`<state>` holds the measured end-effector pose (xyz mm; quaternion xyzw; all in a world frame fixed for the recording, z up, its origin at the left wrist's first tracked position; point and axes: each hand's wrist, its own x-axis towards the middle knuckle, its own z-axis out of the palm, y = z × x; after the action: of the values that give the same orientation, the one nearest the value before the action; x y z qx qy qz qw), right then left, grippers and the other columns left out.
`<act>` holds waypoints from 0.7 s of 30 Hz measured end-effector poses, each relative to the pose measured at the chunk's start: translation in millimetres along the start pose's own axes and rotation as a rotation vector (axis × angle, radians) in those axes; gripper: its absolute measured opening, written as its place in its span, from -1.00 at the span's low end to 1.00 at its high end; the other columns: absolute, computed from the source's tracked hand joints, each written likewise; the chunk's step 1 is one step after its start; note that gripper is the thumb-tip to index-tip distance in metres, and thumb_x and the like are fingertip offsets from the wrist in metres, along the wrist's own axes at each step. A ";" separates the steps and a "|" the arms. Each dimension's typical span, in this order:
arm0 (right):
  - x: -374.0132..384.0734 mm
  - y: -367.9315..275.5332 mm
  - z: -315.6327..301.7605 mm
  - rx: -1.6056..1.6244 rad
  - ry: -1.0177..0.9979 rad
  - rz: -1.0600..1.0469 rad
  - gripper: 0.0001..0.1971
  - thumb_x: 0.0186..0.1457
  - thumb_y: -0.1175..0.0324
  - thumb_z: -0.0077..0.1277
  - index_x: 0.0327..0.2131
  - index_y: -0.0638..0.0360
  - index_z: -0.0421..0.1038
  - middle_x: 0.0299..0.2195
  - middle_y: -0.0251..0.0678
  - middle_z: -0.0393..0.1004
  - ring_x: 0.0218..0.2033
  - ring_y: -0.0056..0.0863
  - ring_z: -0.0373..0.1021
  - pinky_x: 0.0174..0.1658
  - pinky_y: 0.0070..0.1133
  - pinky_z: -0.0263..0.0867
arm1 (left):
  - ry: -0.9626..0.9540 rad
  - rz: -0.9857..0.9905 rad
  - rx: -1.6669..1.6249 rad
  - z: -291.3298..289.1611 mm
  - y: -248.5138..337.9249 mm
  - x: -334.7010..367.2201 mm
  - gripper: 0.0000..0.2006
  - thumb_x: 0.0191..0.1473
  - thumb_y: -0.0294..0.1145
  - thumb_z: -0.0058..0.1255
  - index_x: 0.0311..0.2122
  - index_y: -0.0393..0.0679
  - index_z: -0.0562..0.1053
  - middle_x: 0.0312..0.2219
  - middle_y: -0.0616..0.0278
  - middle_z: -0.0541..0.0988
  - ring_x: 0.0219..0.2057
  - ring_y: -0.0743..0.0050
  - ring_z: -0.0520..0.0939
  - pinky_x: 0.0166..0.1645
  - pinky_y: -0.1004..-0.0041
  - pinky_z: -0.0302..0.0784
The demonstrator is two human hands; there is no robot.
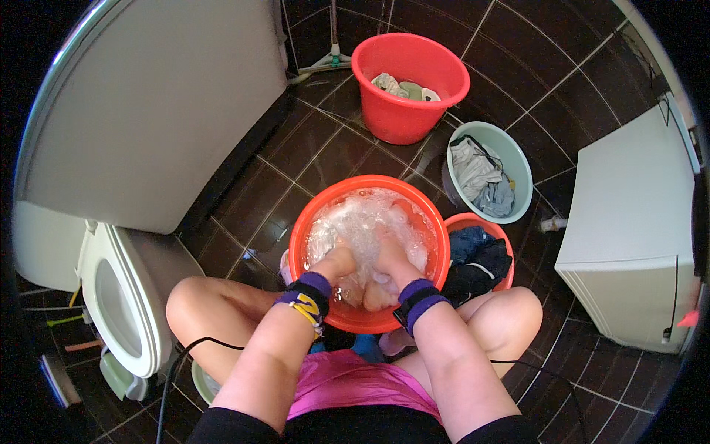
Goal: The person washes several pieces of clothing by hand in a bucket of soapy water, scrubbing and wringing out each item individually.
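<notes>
An orange-red basin (297,244) full of sudsy water (362,211) stands on the floor between my bent legs. Both my hands reach down into it, with wide purple bands around the wrists. My left hand (338,260) is in the left-middle of the basin, and my right hand (390,255) is a short way to its right. Foam and water cover the fingers of both, so whether they grip anything is hidden. A pale, soft-looking shape (376,296) lies under the water near the basin's close side; its kind is unclear.
Dark clothes fill a red basin (509,244) at the right. Beyond are a pale blue basin (526,174) with grey clothes and a tall red tub (403,122) with light cloth. A toilet (122,296) stands left, a white appliance (621,222) right. Cables run beside my arms.
</notes>
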<state>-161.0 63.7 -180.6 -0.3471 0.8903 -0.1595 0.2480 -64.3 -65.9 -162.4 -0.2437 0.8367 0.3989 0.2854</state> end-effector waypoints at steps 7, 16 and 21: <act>-37.1 -38.0 -56.6 0.276 0.167 -0.039 -0.60 -0.28 0.57 0.04 -0.23 0.10 0.45 -0.12 -0.05 0.37 -0.03 -0.15 0.30 0.03 -0.44 0.21 | 0.283 -0.002 -0.766 -3.9 0.5 -30.4 -0.30 -0.09 -0.11 0.12 0.15 -0.20 0.21 -0.05 -0.09 0.43 0.00 0.07 0.43 0.07 0.23 0.30; -112.9 -109.9 -98.6 0.648 0.002 -0.280 -0.64 -0.20 0.58 0.07 -0.24 0.11 0.31 -0.24 -0.29 0.38 -0.20 -0.35 0.38 -0.17 -0.48 0.35 | 0.284 0.032 -1.235 -41.2 24.2 -79.5 -0.70 0.07 -0.29 -0.04 -0.12 -0.23 0.43 -0.26 0.19 0.55 -0.25 0.41 0.55 -0.19 0.39 0.47; -107.3 -76.3 -111.5 0.592 0.122 -0.255 -0.08 -0.34 0.52 0.27 0.14 0.11 -0.04 0.01 -0.14 0.26 0.03 -0.28 0.26 0.01 -0.35 0.28 | 0.468 0.435 -1.091 -79.4 56.2 -126.5 -0.75 0.05 -0.44 -0.13 -0.18 -0.32 0.45 -0.34 0.19 0.58 -0.31 0.45 0.56 -0.20 0.45 0.46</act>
<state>-113.1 97.0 -18.2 -0.3586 0.7678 -0.4617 0.2621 -31.7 -75.5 -6.5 -0.2591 0.5836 0.7532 -0.1580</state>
